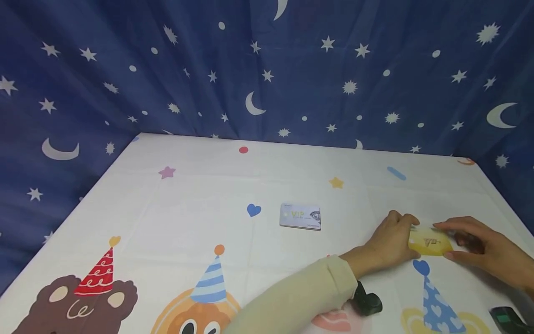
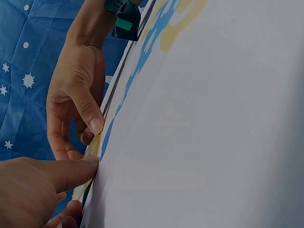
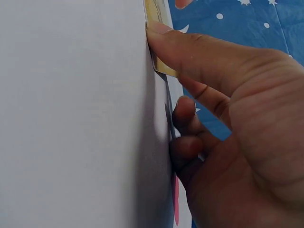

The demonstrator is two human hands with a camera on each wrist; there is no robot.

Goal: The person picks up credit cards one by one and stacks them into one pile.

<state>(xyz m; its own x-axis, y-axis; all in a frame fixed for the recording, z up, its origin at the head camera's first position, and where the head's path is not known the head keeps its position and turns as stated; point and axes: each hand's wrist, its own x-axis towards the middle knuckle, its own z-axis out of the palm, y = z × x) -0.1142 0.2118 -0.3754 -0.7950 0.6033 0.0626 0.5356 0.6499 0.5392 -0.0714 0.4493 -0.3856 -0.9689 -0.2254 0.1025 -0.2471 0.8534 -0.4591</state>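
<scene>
Both hands hold a yellow card [image 1: 430, 243] with small dark print, low over the right part of the table. My left hand [image 1: 390, 241] grips its left end between thumb and fingers. At the opposite end, my right hand [image 1: 486, 248] has thumb and fingers on the card's edges. In the right wrist view the thumb of the right hand [image 3: 251, 95] presses on the yellow card [image 3: 166, 66], which is partly covered. The left wrist view shows the left hand [image 2: 42, 185] and right hand close together on the card. Whether it is one card or several stacked, I cannot tell.
A white VIP card [image 1: 299, 216], perhaps a thin stack, lies left of the hands. A white tablecloth [image 1: 200, 199] with party-animal prints covers the table. Dark blue starry cloth [image 1: 292, 69] hangs behind it. Black devices [image 1: 367, 300] sit at the wrists.
</scene>
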